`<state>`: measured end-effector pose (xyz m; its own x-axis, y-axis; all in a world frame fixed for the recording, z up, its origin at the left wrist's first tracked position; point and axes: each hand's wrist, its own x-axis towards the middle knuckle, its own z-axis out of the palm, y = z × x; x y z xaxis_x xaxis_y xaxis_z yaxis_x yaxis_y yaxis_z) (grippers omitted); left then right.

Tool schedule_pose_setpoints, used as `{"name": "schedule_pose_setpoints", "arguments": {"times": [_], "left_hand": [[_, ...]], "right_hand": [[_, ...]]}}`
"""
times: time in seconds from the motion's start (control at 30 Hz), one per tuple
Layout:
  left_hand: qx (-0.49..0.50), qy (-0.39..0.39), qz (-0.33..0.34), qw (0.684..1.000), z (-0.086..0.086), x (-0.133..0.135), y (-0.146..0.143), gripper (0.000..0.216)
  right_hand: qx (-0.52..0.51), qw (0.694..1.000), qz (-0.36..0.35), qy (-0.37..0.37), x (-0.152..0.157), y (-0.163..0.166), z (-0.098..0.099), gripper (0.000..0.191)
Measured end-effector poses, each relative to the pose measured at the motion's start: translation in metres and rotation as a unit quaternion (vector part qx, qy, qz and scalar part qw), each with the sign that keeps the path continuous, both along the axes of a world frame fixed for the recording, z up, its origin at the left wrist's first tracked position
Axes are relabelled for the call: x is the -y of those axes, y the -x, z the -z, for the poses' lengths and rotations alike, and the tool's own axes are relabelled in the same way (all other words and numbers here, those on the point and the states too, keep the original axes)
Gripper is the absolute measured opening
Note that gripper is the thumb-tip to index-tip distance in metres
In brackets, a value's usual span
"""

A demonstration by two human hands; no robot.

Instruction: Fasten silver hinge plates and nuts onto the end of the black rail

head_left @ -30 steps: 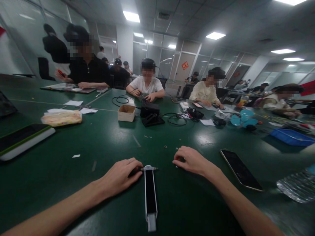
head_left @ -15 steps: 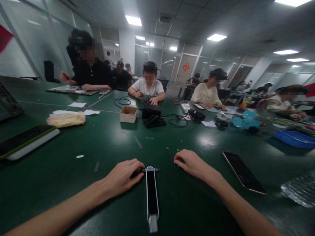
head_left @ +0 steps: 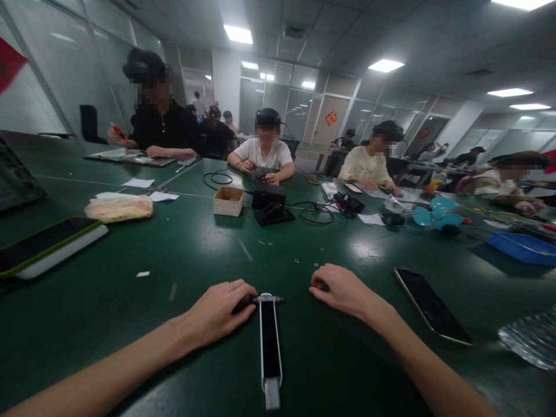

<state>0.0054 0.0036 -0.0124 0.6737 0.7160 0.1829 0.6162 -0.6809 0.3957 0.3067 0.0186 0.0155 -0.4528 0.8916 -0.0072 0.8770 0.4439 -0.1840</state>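
In front of me a long narrow frame [head_left: 271, 341] lies on the green table, with pale side rails, a black middle and a grey block at its near end. A thin metal bolt [head_left: 276, 299] runs crosswise through its far end. My left hand [head_left: 223, 307] has its fingertips closed at the bolt's left end, which they partly hide. To the right of the frame, apart from it, my right hand [head_left: 336, 286] rests on the table with its fingers curled in. Whatever those fingers hold, if anything, is hidden. Two small nuts [head_left: 296, 261] lie just beyond it.
A phone [head_left: 432, 307] and a clear plastic bottle [head_left: 530, 339] lie on the right, a blue tray [head_left: 523, 248] farther back. To the left are a green-edged device [head_left: 52, 246] and a plastic packet [head_left: 119, 208]. A small box [head_left: 228, 201] stands ahead. Several people sit around the table.
The whole view has shifted slightly. Both hands and the frame stay nearly in place, and the right fingers have curled a little. Across the table, a person's hands have moved slightly.
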Motion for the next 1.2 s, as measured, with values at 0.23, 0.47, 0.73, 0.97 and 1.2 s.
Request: {"name": "schedule_pose_setpoints", "arguments": {"times": [0.23, 0.47, 0.73, 0.97, 1.2], "left_hand": [[-0.012, 0.007, -0.002, 1.0, -0.001, 0.0, -0.001, 0.02], [-0.01, 0.012, -0.003, 1.0, -0.005, 0.001, -0.001, 0.02], [-0.001, 0.004, -0.005, 1.0, -0.002, 0.0, -0.001, 0.018], [-0.018, 0.005, -0.013, 1.0, -0.008, 0.002, -0.004, 0.016], [-0.02, -0.009, -0.006, 1.0, -0.004, 0.001, -0.003, 0.017]], "right_hand": [[-0.003, 0.999, 0.032, 0.029, 0.002, 0.007, -0.003, 0.014], [0.008, 0.999, 0.027, 0.033, 0.006, 0.013, -0.004, 0.014], [-0.002, 0.995, -0.071, -0.073, 0.014, 0.032, 0.002, 0.008], [-0.069, 0.971, -0.175, -0.151, 0.022, 0.046, 0.011, 0.01], [-0.147, 0.937, -0.228, -0.219, 0.021, 0.052, 0.013, 0.012]]}}
